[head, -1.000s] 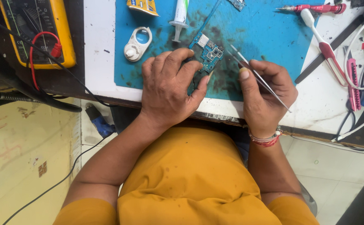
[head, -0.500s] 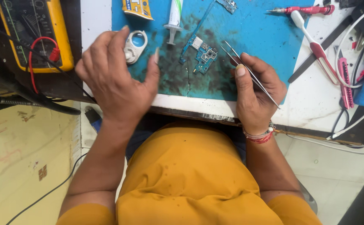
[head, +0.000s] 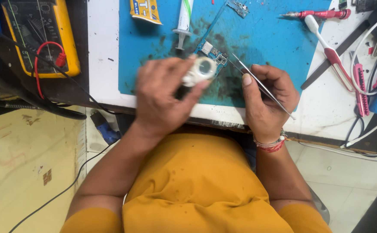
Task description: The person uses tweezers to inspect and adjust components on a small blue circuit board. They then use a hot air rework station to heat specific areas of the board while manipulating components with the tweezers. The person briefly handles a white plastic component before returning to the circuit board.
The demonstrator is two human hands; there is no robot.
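Left hand (head: 164,97) closed on white loupe (head: 200,71) above circuit board (head: 212,52) on blue mat (head: 279,43); right hand (head: 266,99) pinched metal tweezers (head: 257,84). Board judged light, stiff, fragile: grip by edges

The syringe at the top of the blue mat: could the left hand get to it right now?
Probably not freely: the left hand is holding a small white loupe, though the syringe lies uncovered just beyond it.
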